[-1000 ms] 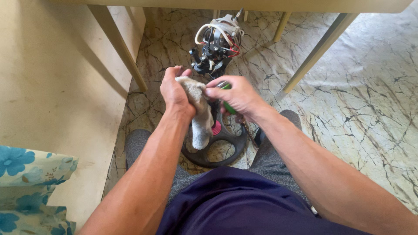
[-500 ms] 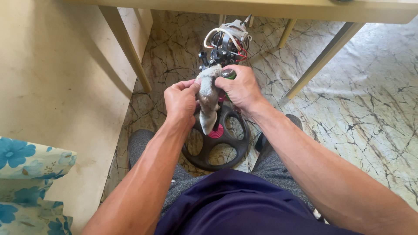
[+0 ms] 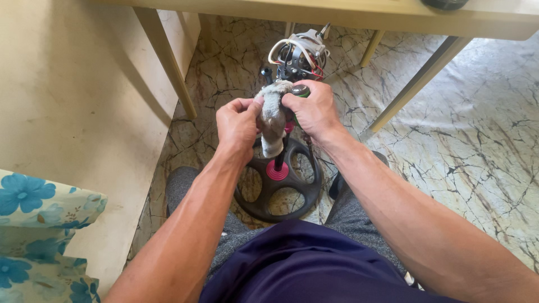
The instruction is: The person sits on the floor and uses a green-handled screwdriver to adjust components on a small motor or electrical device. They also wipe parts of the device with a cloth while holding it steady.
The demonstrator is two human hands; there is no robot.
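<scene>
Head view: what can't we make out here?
- Fan pole: upper part wrapped in the grey rag, head view.
- Green part under the right hand: the fingers cover most of it.
- Motor: front side hidden behind both hands; left hand.
- Dark object on the table: cut off by the top edge.
- Base: near rim hidden by the lap.

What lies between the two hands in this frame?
In the head view, a grey cloth fills the gap between the left hand and the right hand. Both grip it, wrapped round the fan's upright pole above the round base.
</scene>
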